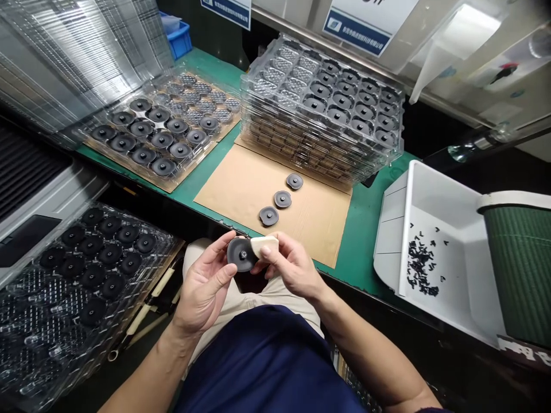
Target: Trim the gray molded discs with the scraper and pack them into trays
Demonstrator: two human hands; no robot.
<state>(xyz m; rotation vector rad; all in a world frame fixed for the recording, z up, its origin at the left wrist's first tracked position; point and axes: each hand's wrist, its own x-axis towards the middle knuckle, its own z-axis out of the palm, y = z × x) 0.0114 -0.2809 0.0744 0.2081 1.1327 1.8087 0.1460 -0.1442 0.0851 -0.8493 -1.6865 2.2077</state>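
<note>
My left hand pinches a black round disc part by its edge, held over my lap at the table's front edge. My right hand grips a small beige block and presses it against the disc's right side. Three more black discs lie in a diagonal row on a brown cardboard sheet just beyond my hands.
A stack of clear trays with black discs stands at the back. Another tray lies at the left on the green table, and one tray sits low at my left. A white bin with small black scraps and a green basket are at the right.
</note>
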